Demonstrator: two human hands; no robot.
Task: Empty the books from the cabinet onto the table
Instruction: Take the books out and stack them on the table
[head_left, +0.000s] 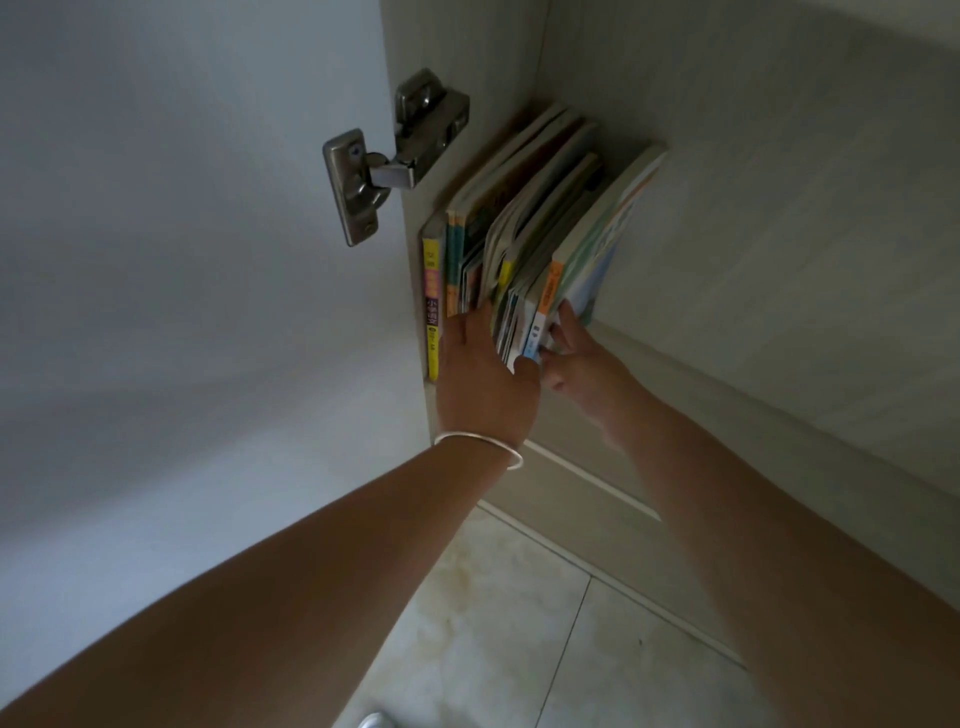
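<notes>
A row of thin colourful books (524, 228) stands upright at the left end of the cabinet shelf (727, 260). A yellow-spined book (432, 291) is the leftmost, against the side wall. My left hand (483, 379), with a silver bangle on its wrist, presses against the left side of a bundle of several books, thumb on the spines. My right hand (576, 358) holds the right side of the same bundle, fingers on the cover of the outermost green and blue book (602, 234). The table is out of sight.
The open white cabinet door (182, 260) fills the left, with a metal hinge (384, 161) beside the books. The shelf to the right of the books is bare. Below lie the cabinet's lower front (597, 488) and a pale tiled floor (493, 623).
</notes>
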